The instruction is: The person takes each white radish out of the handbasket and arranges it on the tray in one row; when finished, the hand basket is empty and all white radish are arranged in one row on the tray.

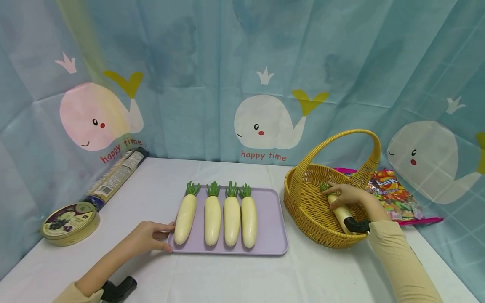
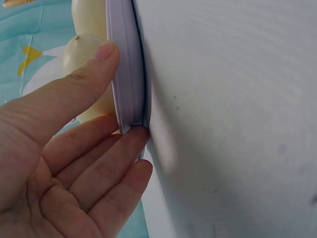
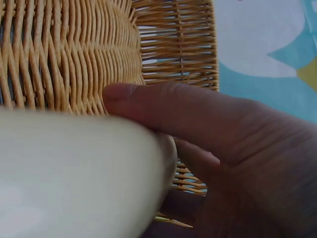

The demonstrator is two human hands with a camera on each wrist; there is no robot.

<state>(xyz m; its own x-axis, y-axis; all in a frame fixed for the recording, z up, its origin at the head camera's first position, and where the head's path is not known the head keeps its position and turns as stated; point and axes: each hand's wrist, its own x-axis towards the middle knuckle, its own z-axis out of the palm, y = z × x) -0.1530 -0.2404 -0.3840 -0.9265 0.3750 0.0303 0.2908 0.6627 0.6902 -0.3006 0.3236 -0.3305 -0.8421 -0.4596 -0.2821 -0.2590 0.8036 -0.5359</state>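
Note:
Several white radishes with green tops, one of them a leftmost radish [image 1: 185, 219], lie side by side on a lilac tray [image 1: 270, 219]. My left hand [image 1: 151, 237] holds the tray's near left corner. In the left wrist view, the thumb [image 2: 74, 91] lies along the rim and the fingertips meet the corner. At the right, my right hand [image 1: 345, 195] reaches into a wicker basket [image 1: 310, 219] with a tall handle. Its fingers grip another white radish [image 1: 337, 208] near the leafy end. This radish [image 3: 74, 173] fills the lower left of the right wrist view, partly hiding the fingers.
On the left stand a round tin [image 1: 70, 223] and, behind it, a long printed tube package [image 1: 117, 174]. A colourful candy bag [image 1: 394, 195] lies behind the basket at the right. A blue whale-print curtain [image 1: 204, 84] hangs along the back of the white table [image 1: 242, 277].

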